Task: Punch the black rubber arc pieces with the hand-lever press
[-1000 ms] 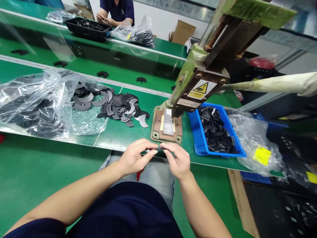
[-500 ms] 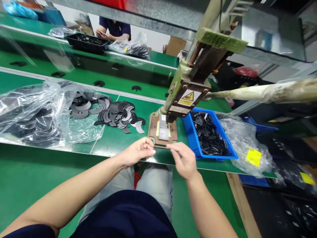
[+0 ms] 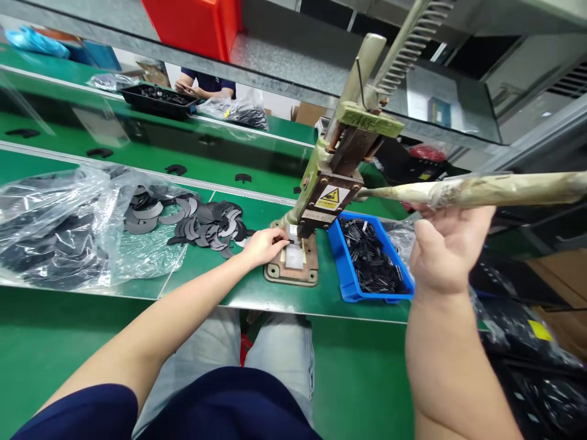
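My left hand reaches onto the base of a green hand press, its fingers pinched together on a small dark part under the ram. Most of that part is hidden by the fingers. On the bed lies a pale metal plate. At the right, my right hand is raised to the press lever, palm showing and fingers curled behind it. Loose black curved pieces lie in a pile left of the press.
A blue bin of small black parts stands right of the press. Clear plastic bags spread over the left bench. Behind runs a green belt with spaced curved pieces. Across it sits another person. A metal shelf hangs overhead.
Both hands were together at the front of the press base. My left hand has moved forward onto the bed, and my right hand has gone up and right to the lever.
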A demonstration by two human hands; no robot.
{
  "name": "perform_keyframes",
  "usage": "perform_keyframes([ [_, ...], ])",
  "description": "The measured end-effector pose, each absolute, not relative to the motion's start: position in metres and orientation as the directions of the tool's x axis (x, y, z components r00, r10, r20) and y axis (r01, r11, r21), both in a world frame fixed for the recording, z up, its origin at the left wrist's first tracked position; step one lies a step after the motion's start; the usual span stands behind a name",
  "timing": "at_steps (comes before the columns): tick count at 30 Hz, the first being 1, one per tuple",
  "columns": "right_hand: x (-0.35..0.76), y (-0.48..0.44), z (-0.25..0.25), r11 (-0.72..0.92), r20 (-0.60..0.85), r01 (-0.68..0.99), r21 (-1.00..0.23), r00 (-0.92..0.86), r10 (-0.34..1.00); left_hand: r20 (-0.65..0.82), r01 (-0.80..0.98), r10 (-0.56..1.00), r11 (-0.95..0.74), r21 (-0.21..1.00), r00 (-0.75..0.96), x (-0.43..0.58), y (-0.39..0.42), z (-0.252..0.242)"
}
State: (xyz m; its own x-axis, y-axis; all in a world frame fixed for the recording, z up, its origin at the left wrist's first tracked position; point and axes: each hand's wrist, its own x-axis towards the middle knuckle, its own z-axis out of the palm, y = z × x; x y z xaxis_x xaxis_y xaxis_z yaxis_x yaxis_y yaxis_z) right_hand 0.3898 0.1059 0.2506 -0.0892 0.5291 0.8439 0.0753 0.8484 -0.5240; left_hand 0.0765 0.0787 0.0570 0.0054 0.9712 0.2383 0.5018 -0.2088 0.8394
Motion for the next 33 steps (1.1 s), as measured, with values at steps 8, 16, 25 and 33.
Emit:
perform_keyframes([
  [8, 0.363, 0.097, 0.337, 0.870, 0.829, 0.125, -0.477, -0.266, 0.492, 0.342, 0.661, 0.889, -0.457, 0.595, 0.306, 0.080, 0.087, 0.070],
  [16, 0.345, 0.056, 0.280, 0.926, 0.924, 0.161, -0.343, -0.121, 0.363, 0.342, 0.656, 0.893, -0.447, 0.608, 0.291, 0.080, 0.087, 0.069],
  [25, 0.344, 0.039, 0.159, 0.898, 0.949, 0.312, -0.311, 0.154, 0.276, 0.305, 0.668, 0.918, -0.394, 0.631, 0.252, 0.072, 0.079, 0.076],
  [33, 0.330, 0.052, 0.156, 0.931, 0.939, 0.263, -0.253, 0.298, 0.171, 0.278, 0.951, 0.960, -0.123, 0.283, 0.041, -0.041, 0.059, 0.088],
])
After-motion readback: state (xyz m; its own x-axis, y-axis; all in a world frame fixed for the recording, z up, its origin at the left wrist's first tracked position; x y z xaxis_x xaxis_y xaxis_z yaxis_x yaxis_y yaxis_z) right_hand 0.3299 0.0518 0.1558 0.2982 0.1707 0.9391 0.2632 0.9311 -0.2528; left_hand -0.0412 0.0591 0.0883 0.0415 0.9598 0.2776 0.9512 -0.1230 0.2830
